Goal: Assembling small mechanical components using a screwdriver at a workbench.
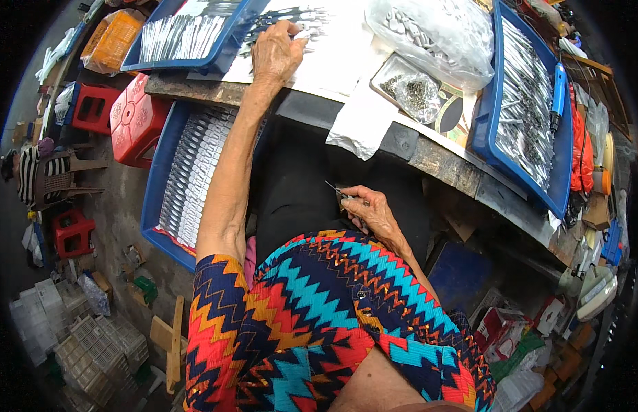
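Observation:
My left hand (277, 53) reaches onto the white tabletop, its fingers bent down at a loose pile of slim metal pieces with dark and silver parts (312, 15). Its fingertips close around something at the pile's edge that I cannot make out. Low over my lap, my right hand (375, 214) is closed around a thin, pointed metal piece (332, 187); the tip sticks out to the upper left. Beyond the left hand stands a blue tray (216, 63) full of slim silver pieces (181, 38).
Below the table edge, another blue tray (151, 206) holds rows of metal pieces. At right are a bag of metal parts (435, 41), a box of small parts (411, 89), a white cloth (363, 123) and a blue tray (489, 130). A red stool (130, 117) stands left.

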{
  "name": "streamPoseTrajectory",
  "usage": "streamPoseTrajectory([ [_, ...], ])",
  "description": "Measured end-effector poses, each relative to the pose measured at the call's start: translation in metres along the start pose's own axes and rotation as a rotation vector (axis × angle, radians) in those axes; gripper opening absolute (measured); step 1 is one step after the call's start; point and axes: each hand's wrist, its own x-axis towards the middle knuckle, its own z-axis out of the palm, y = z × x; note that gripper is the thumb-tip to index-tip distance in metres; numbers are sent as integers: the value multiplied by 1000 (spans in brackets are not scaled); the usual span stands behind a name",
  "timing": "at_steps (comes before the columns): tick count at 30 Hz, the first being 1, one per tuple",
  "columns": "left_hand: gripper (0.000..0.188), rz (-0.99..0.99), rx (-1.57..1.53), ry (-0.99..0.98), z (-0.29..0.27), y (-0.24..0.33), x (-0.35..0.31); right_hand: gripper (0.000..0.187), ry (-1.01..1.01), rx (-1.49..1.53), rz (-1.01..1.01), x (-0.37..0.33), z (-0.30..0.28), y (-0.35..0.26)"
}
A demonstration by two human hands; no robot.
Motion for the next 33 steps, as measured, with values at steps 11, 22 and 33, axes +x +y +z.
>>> streamPoseTrajectory([
  [11, 32, -56, 347, -9, 9, 6, 4, 33, 20, -45, -11, -1, 2, -4],
  [22, 22, 260, 455, 231, 14, 18, -8, 32, 12, -24, -46, -2, 1, 1],
  [33, 24, -280, -578, -239, -48, 96, -100, 26, 16, 99, -38, -22, -10, 0],
])
